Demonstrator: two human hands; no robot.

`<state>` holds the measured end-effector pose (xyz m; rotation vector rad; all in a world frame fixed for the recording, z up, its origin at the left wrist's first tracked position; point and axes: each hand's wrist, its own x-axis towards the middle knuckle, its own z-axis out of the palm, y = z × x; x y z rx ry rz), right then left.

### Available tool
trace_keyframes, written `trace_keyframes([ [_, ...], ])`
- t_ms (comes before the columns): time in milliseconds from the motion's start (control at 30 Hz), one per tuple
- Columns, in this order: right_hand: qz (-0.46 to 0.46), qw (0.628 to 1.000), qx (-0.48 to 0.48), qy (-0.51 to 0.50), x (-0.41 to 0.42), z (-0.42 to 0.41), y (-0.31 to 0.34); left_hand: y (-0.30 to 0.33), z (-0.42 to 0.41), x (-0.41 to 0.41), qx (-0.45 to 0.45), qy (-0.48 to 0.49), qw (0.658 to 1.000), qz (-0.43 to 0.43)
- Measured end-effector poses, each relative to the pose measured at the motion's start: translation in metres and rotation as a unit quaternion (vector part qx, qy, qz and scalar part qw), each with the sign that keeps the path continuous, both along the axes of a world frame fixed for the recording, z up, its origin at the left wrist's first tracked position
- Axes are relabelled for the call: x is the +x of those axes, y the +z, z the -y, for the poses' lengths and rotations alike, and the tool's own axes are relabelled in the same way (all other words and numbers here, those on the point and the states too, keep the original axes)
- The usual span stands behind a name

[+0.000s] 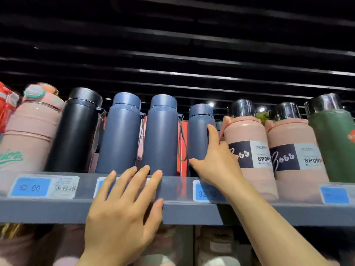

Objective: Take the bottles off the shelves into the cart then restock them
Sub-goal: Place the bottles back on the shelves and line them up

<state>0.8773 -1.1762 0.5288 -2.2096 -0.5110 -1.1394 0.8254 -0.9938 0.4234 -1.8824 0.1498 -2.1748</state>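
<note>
On top shelf (pixel 178 212), three blue bottles (pixel 161 135); right hand (pixel 215 162) grip around one.

Single head-worn view: aimed forward and upward, held close to a grey shelf (pixel 57 210) of bottles (pixel 121 135), seen from slightly below.

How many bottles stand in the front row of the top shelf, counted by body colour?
Red bottle: 1
Pink bottles: 3
Black bottle: 1
Blue bottles: 3
Green bottle: 1
Total: 9
</note>
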Motion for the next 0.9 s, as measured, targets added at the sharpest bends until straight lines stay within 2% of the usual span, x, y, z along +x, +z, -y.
trace_keyframes([
  [267, -0.028, 0.999, 0.023, 0.003, -0.005, -0.001, 0.001, 0.001, 0.004, -0.006, -0.012, -0.003, 1.0, -0.027],
  [633, 0.022, 0.988, -0.009, -0.152, -0.018, -0.009, 0.001, 0.0, 0.004, -0.008, -0.013, -0.011, 0.999, -0.032],
  [733, 0.019, 0.99, -0.002, -0.14, -0.015, -0.007, -0.002, -0.002, 0.004, -0.007, -0.015, -0.01, 0.999, -0.027],
  [900, -0.005, 0.998, 0.016, -0.053, -0.012, -0.004, -0.009, -0.002, 0.004, -0.004, -0.014, -0.01, 1.0, -0.017],
])
